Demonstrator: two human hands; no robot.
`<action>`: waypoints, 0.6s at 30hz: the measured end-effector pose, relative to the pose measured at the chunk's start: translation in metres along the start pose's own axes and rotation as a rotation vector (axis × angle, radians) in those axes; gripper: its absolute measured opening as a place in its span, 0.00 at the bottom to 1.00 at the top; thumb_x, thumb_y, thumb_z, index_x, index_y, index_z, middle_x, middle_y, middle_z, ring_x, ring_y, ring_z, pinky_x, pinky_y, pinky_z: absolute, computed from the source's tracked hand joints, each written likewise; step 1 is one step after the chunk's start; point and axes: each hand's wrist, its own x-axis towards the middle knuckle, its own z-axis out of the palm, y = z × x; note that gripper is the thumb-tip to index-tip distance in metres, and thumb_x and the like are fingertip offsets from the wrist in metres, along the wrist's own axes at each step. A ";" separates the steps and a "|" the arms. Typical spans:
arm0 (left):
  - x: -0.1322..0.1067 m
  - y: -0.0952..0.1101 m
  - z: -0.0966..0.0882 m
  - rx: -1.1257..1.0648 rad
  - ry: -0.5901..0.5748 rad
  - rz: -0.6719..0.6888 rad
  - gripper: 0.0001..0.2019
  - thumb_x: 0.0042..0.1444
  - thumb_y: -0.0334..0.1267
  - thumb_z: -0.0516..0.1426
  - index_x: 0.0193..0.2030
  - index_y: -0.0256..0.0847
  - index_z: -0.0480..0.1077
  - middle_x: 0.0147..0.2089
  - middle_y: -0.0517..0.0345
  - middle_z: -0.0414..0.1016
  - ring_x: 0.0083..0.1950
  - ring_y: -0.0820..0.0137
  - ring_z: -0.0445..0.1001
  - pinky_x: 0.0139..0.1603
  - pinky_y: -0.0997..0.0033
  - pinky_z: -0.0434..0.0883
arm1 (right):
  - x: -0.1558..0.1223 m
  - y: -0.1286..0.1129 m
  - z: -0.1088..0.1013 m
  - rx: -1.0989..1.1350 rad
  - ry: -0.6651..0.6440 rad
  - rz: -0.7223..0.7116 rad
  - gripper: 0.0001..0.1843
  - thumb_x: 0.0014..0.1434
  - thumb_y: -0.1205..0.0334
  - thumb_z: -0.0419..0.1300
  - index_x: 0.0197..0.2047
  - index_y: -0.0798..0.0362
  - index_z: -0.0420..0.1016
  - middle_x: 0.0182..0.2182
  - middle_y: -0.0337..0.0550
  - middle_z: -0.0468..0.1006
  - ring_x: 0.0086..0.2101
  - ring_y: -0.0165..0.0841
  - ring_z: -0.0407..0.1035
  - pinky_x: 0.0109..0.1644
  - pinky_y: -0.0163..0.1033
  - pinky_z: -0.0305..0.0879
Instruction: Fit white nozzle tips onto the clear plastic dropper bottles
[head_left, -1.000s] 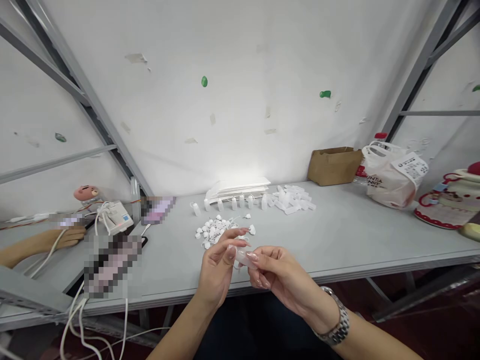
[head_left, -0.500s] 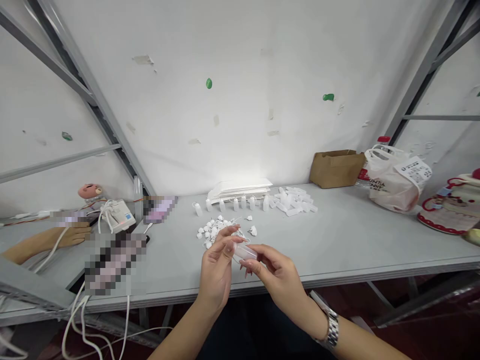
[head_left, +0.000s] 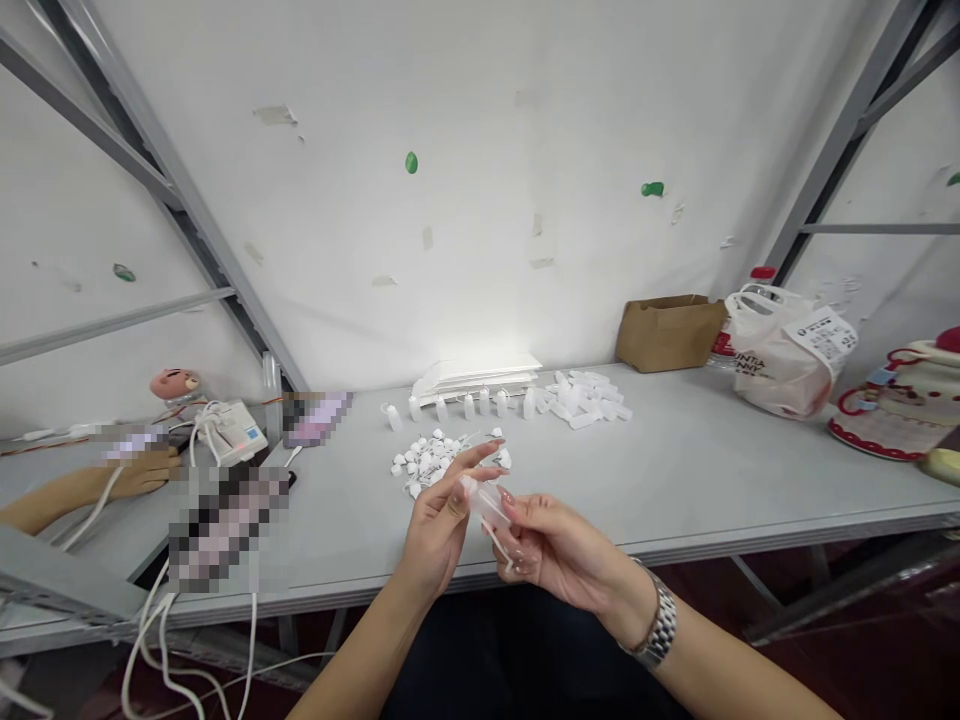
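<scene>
A small translucent white plastic bottle (head_left: 491, 506) is held in the air between my hands, above the table's front part. My left hand (head_left: 439, 530) pinches its capped end with thumb and forefinger, the other fingers stretched out. My right hand (head_left: 562, 545), below a metal wristwatch, grips the body's other end. A thin white strap (head_left: 501, 548) hangs down by the right fingers. Just beyond lies a heap of white caps (head_left: 431, 460) with loops. Behind it several capped bottles (head_left: 484, 402) stand in a row, beside a pile of clear bottle bodies (head_left: 589, 398).
White flat sheets (head_left: 480, 375) lie against the wall. On the right are a cardboard box (head_left: 667, 335), a plastic bag (head_left: 780, 365) and a decorated bag (head_left: 900, 410). Cables (head_left: 169, 650), a white device (head_left: 232, 432) and another person's hand (head_left: 150, 468) are at the left.
My right hand has turned, its fingers now curled under the bottle, and the white strap has come into view beneath it. My left hand stays on the capped end. The view shifted slightly.
</scene>
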 end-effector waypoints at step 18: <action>-0.002 -0.012 0.005 -0.096 0.219 0.005 0.07 0.52 0.44 0.60 0.31 0.44 0.76 0.53 0.55 0.71 0.60 0.61 0.61 0.55 0.66 0.61 | 0.001 0.003 0.006 -0.525 0.268 -0.299 0.16 0.54 0.53 0.61 0.24 0.57 0.73 0.18 0.35 0.67 0.20 0.24 0.58 0.26 0.33 0.53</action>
